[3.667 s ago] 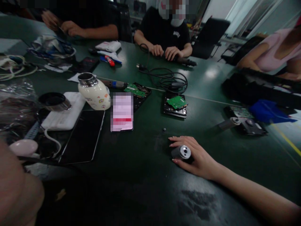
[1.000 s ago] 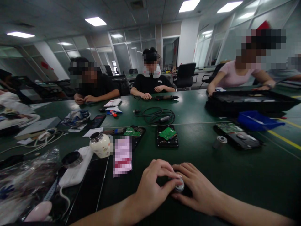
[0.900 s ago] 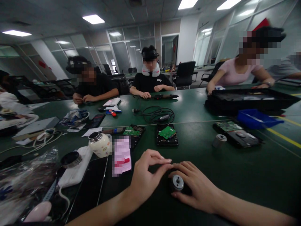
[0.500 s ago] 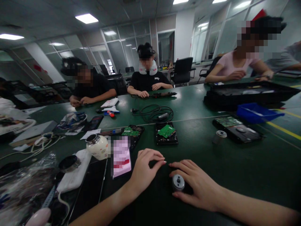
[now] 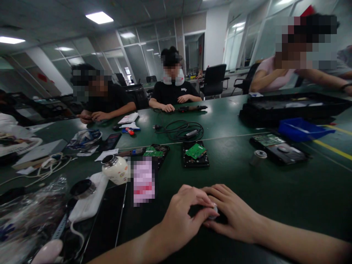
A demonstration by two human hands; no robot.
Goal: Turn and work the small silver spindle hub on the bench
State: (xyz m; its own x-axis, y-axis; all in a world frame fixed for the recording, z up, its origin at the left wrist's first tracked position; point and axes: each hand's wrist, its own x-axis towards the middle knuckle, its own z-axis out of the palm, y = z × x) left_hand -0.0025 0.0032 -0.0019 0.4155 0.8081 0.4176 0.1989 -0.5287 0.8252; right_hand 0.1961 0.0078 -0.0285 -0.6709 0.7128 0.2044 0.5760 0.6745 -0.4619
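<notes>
In front of me on the green table stands a small silvery metal cylinder (image 5: 213, 212), mostly covered by my hands. My right hand (image 5: 233, 212) curves around it, thumb on the near side and fingers on the far side. Over its top is my left hand (image 5: 189, 211), thumb and fingertips pinched together; whatever they hold, if anything, is too small to make out. A second metal cylinder (image 5: 258, 157) stands upright farther off to the right. Beyond my hands lies a hard drive (image 5: 195, 161) with a loose green circuit board (image 5: 195, 150) on it.
To my left are a phone (image 5: 106, 220), a white power bank-like block (image 5: 92, 200), a cream flask (image 5: 115, 170) and plastic bags (image 5: 33, 216). Another drive (image 5: 283, 148), a blue bin (image 5: 304, 128) and a black tray (image 5: 291, 106) sit at right. Several people sit across the table.
My left hand has moved right, from beside the metal cylinder to its top, still pinched. My right hand stays around the cylinder. The person at right has stretched an arm sideways.
</notes>
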